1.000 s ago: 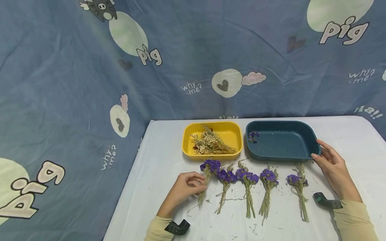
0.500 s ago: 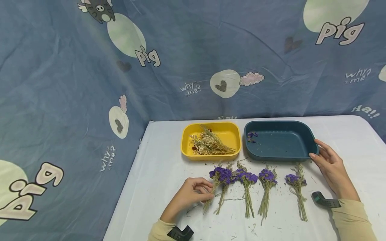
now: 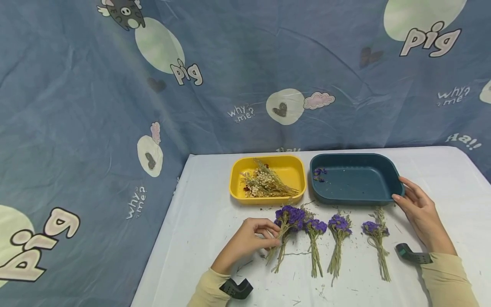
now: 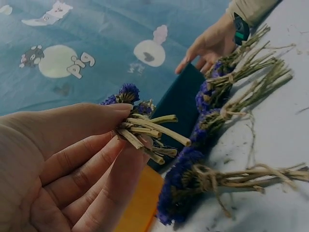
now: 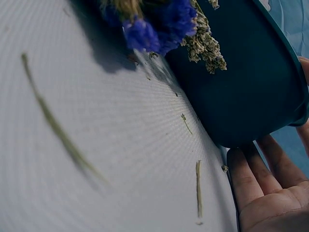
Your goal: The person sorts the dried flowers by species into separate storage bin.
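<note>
A purple bunch (image 4: 145, 128) is pinched by its stems between the left hand's (image 3: 251, 236) thumb and fingers, beside four other bunches (image 3: 338, 245) laid on the white table (image 3: 207, 204). The blue tray's (image 3: 354, 201) right end is touched by the spread fingers of the right hand (image 3: 423, 209).

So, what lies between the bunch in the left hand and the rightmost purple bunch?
In the head view, three purple bunches: a partly covered bunch, overlapped by the held bunch, then a middle bunch and a looser-stemmed-looking neighbour.
</note>
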Motion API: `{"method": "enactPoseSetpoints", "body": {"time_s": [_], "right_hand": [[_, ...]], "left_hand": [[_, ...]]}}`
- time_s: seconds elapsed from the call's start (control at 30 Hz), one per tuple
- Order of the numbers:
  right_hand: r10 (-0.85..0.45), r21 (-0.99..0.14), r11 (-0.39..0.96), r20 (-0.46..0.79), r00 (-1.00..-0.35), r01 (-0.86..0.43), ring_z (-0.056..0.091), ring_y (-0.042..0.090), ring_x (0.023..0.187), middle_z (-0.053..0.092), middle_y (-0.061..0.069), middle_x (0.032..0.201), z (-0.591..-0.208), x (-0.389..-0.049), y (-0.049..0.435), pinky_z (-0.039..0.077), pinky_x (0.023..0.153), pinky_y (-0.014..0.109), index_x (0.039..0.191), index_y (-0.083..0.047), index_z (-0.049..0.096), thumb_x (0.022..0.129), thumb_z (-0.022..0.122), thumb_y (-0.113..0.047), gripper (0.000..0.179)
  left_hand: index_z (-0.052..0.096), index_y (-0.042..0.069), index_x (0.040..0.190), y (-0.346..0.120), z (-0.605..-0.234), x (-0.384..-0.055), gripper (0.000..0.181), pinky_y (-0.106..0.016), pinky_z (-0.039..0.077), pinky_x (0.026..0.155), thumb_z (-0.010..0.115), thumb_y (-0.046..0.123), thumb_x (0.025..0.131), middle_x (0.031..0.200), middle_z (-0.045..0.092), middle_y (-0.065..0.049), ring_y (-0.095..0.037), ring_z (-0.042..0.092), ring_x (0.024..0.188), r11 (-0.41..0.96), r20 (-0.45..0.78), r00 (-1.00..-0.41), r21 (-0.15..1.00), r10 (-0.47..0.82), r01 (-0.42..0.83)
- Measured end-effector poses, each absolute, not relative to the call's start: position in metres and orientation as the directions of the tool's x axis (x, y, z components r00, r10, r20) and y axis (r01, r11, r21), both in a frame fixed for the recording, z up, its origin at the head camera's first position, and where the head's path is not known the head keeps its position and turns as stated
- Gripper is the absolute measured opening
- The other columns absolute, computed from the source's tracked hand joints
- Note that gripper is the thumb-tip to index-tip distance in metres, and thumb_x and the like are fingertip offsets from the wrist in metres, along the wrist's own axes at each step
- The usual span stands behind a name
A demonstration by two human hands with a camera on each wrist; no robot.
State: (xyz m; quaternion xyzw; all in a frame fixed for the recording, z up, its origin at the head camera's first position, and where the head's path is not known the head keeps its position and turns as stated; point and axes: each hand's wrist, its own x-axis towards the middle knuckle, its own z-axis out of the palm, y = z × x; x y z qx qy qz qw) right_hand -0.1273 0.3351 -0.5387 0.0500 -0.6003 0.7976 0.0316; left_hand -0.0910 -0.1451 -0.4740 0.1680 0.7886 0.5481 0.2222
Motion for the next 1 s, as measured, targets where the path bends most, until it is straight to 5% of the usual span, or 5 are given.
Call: {"method": "enactPoseSetpoints", "body": {"time_s": [1.0], "right_hand": [[-0.019, -0.943, -0.307, 0.142, -0.990, -0.129, 0.061, -0.004, 0.125, 0.052, -0.007, 0.140, -0.540, -0.128, 0.335, 0.052, 0.099, 0.010, 0.161, -0.010, 0.034, 0.101, 0.050, 0.013, 0.067]], "left_hand": [[0.077, 0.012, 0.114, -0.082, -0.454, -0.162, 0.025, -0.030, 0.064, 0.073, 0.081, 0.021, 0.091, 0.102, 0.077, -0.006, -0.013, 0.072, 0.081, 0.380, -0.076, -0.824, 0.908, 0.562, 0.176]]}}
